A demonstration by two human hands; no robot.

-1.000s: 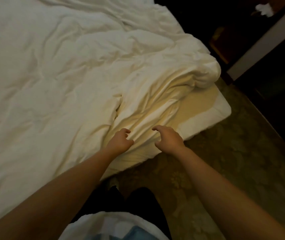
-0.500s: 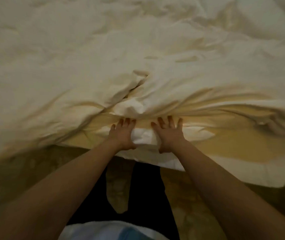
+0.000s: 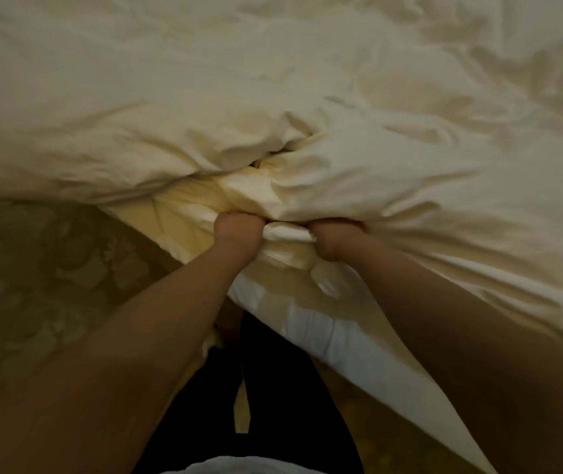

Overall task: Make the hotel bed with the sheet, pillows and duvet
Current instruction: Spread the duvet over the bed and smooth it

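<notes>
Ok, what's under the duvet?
A strip of mattress shows below the duvet edge that the left hand and right hand grip; the rest is covered.

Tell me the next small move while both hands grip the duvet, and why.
Probably pull the edge toward you while spreading the hands apart: the left hand and right hand grip the duvet close together, fabric is bunched between them, and the mattress below shows uncovered.

duvet [image 3: 341, 97] — matt creased cloth, patterned carpet [image 3: 51, 268]

Left hand [image 3: 237, 230] and right hand [image 3: 336, 239] grip the bunched duvet [image 3: 307, 131] edge.
</notes>
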